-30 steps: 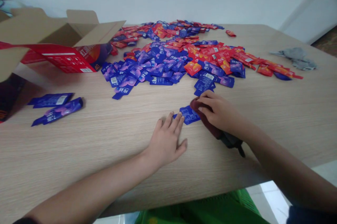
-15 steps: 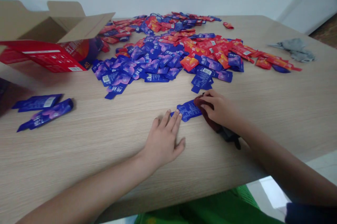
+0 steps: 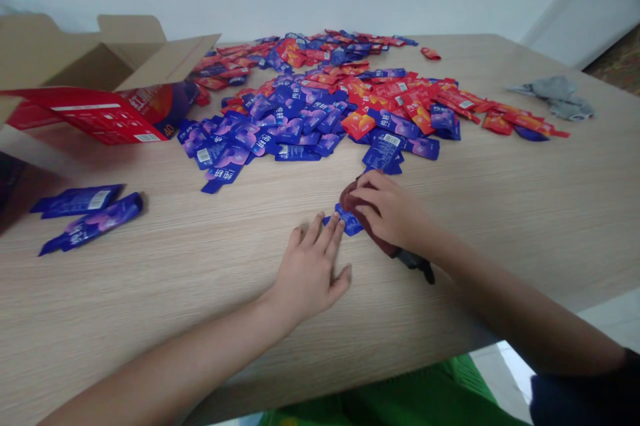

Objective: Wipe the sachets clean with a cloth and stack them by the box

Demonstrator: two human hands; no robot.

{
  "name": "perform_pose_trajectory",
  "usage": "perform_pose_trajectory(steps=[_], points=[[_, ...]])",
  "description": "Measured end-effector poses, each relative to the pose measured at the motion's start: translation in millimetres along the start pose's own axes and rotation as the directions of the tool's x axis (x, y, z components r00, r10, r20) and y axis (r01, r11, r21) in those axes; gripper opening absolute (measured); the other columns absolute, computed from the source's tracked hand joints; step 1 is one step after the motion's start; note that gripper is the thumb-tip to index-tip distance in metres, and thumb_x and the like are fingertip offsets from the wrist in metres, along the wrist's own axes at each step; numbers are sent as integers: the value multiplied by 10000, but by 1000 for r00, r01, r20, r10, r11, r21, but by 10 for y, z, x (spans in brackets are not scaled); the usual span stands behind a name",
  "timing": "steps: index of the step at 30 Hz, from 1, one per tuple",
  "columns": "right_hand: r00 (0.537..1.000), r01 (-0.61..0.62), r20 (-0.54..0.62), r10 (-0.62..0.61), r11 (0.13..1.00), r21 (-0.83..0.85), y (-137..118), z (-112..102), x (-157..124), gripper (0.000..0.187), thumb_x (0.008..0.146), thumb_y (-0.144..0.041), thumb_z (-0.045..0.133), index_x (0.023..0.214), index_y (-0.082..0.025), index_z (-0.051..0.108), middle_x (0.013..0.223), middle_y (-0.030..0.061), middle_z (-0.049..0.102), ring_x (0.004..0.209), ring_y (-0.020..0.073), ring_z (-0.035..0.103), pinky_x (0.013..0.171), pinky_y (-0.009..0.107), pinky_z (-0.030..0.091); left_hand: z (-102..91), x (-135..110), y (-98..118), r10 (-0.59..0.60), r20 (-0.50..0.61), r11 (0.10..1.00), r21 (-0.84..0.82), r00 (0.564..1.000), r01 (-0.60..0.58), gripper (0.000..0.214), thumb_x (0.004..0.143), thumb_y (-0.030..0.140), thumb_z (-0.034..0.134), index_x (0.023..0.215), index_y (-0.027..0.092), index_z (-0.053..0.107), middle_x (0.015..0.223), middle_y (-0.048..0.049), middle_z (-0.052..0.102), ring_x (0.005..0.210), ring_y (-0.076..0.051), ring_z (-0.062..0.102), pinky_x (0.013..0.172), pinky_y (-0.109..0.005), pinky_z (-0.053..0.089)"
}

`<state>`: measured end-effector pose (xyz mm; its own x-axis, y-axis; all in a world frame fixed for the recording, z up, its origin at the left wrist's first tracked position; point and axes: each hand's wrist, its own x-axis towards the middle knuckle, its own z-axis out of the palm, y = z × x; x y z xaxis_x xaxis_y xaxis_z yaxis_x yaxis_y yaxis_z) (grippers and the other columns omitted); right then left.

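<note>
One desk point(image 3: 525, 213) spreads beneath us. On it we see the left hand point(image 3: 306, 273) with fingers splayed, and the right hand point(image 3: 397, 213) curled tightly around a dark red cloth point(image 3: 384, 246). Between them we find a blue packet point(image 3: 352, 223), its left end under the left fingertips, its right part hidden by the cloth.

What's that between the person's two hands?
A blue sachet, seen in the head view: the left hand touches one end, and a maroon cloth in the right hand covers part.
</note>
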<state>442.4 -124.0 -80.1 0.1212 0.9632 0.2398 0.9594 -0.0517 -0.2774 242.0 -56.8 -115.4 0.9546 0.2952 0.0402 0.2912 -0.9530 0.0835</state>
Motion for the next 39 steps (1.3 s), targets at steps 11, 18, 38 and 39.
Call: perform_pose_trajectory(steps=[11,18,38,39], points=[[981,-186,34,189,980,-75,356,44,-185,241,883,-192,487,988,-201,704,1070,100,581,1028,257,563,873,399,486,-1,7,-3,-10,29,1000,-25,1000,10,710,916,479,399,1504,94,298,1586,-123,264,1422,-365,284,1019,-538,340],[978,-199,65,199,980,-14,403,-97,-108,230,853,-201,526,969,-225,724,1012,74,605,944,238,599,845,386,492,14,9,2,-11,20,1000,-16,1000,11,702,924,485,376,1502,94,301,1582,-126,273,1429,-359,276,1024,-541,337],[981,-192,3,191,981,23,354,86,-246,231,887,-235,495,985,-214,703,1059,87,581,1008,254,576,883,416,494,17,8,-4,-16,33,999,-43,999,18,717,915,483,390,1510,97,283,1588,-120,253,1435,-363,262,1033,-557,325],[978,-210,1,210,977,34,390,83,-260,232,884,-235,497,985,-212,704,1053,87,581,995,254,581,885,420,494,17,9,-1,-19,35,999,-42,999,20,719,913,482,394,1509,96,283,1588,-120,252,1434,-363,266,1031,-557,327]])
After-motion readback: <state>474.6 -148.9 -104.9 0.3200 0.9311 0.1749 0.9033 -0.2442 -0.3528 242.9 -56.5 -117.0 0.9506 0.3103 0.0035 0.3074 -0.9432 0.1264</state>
